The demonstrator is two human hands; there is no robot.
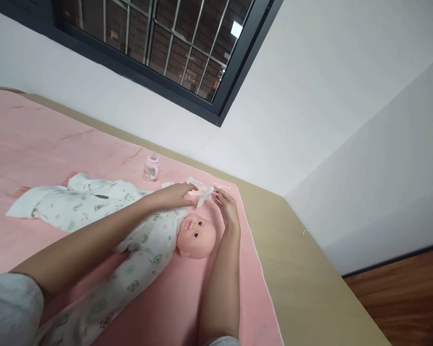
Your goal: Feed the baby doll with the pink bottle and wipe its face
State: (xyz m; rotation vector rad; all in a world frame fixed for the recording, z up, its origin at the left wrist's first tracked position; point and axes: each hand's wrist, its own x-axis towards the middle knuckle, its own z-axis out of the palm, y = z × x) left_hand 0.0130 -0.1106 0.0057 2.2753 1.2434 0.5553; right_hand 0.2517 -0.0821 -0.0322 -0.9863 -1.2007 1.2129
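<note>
Beyond the head of a baby doll (197, 235), a crumpled white tissue (203, 196) is between my two hands. My left hand (175, 195) reaches across the doll's chest, its fingers and thumb closed at the tissue's left side. On the other side my right hand (225, 206) curves around past the doll's head and pinches the right edge with its fingertips. Under the tissue lies a flat white packet (195, 181), partly covered. The doll lies face up in a white printed suit (104, 204), legs toward the left.
A small baby bottle (151, 168) with a pink top and handle stands beyond the doll. A pink mat (57, 129) covers much of the wooden surface (292, 250). White walls and a barred window (166, 43) border the back.
</note>
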